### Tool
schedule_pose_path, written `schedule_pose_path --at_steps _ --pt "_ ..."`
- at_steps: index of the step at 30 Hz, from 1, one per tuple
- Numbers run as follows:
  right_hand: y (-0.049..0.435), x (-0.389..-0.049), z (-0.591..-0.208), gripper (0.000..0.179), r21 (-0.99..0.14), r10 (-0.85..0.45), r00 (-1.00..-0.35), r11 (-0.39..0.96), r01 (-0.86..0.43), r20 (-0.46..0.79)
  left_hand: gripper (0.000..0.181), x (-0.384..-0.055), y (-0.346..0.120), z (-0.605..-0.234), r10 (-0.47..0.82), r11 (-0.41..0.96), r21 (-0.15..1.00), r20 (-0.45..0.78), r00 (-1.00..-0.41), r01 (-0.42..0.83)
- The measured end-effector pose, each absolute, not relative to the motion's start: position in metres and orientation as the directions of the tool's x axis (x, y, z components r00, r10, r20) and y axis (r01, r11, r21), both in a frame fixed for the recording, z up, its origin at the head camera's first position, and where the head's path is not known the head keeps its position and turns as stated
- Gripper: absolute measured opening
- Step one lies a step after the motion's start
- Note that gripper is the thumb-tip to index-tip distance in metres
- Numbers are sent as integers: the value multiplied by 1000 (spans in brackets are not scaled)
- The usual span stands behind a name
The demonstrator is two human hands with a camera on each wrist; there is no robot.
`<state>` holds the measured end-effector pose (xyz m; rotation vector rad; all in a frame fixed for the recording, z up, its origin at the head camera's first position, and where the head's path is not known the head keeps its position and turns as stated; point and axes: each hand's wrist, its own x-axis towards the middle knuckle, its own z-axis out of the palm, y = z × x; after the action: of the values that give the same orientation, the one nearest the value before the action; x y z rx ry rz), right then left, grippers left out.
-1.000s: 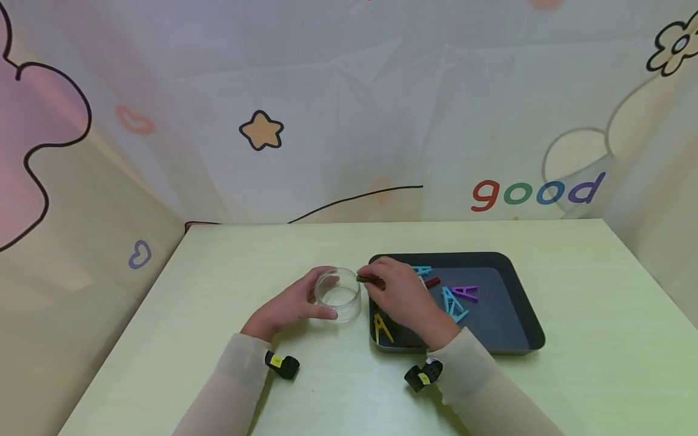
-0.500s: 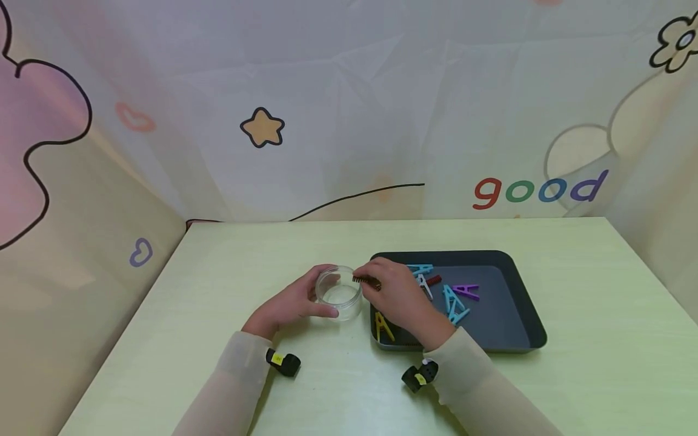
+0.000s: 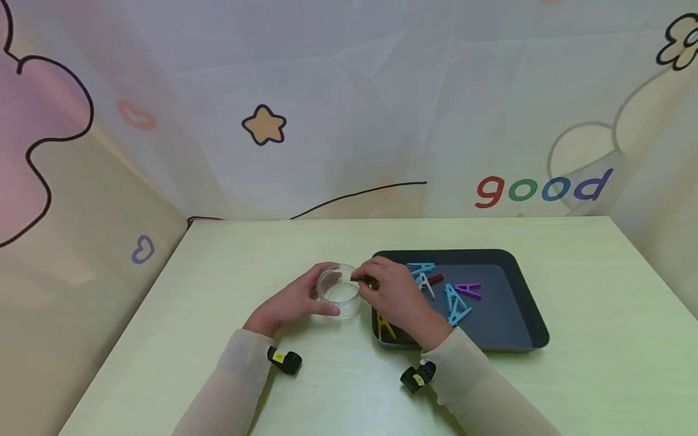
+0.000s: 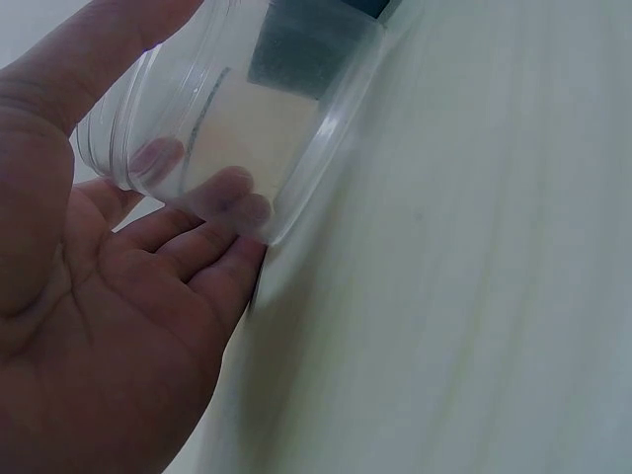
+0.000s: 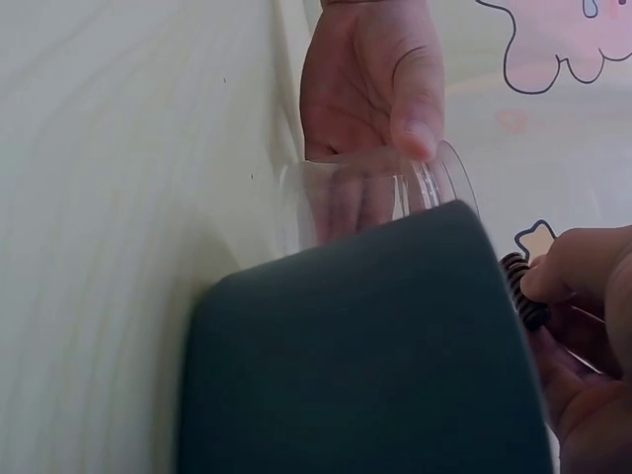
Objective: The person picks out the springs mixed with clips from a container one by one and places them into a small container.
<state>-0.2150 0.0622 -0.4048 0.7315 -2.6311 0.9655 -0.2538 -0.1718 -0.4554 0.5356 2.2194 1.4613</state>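
My left hand (image 3: pixel 289 307) holds a clear round jar (image 3: pixel 339 295) by its side, thumb at the front and fingers behind. No lid shows on the jar, and it tilts slightly toward the right hand. Between thumb and fingers, my right hand (image 3: pixel 397 298) pinches a small dark ribbed cylinder (image 5: pixel 523 291), like a coil spring. In the head view this piece lies level with the jar's right rim; whether it touches the rim I cannot tell. The left wrist view shows the fingertips (image 4: pixel 227 186) through the jar's wall, with no loose piece visible inside.
A dark grey tray (image 3: pixel 537 327) stands under and right of the right hand. In it lie light blue clothespins (image 3: pixel 455 303), a purple clothespin (image 3: pixel 468 290), a yellow clothespin (image 3: pixel 385 327), a white clothespin (image 3: pixel 424 284) and a dark red stick (image 3: pixel 435 279).
The right hand has shifted slightly left, bringing the ribbed piece from beside the jar to its rim. The white clothespin shows more fully now. The left hand keeps its hold on the jar.
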Motion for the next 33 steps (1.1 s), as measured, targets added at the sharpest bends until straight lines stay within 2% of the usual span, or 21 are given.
schedule_pose_path --at_steps 12,20,33 --pt "60 -216 -409 9 -551 -354 -846 645 -530 400 85 -254 -170 -452 556 358 928 -125 -822 101" --pt "58 -218 -413 8 -548 -358 -842 643 -536 404 83 -253 -169 -449 530 384 920 -153 -834 76" --pt "56 -214 -408 8 -515 -407 -836 659 -548 368 84 -252 -171 -450 541 353 934 -154 -827 57"
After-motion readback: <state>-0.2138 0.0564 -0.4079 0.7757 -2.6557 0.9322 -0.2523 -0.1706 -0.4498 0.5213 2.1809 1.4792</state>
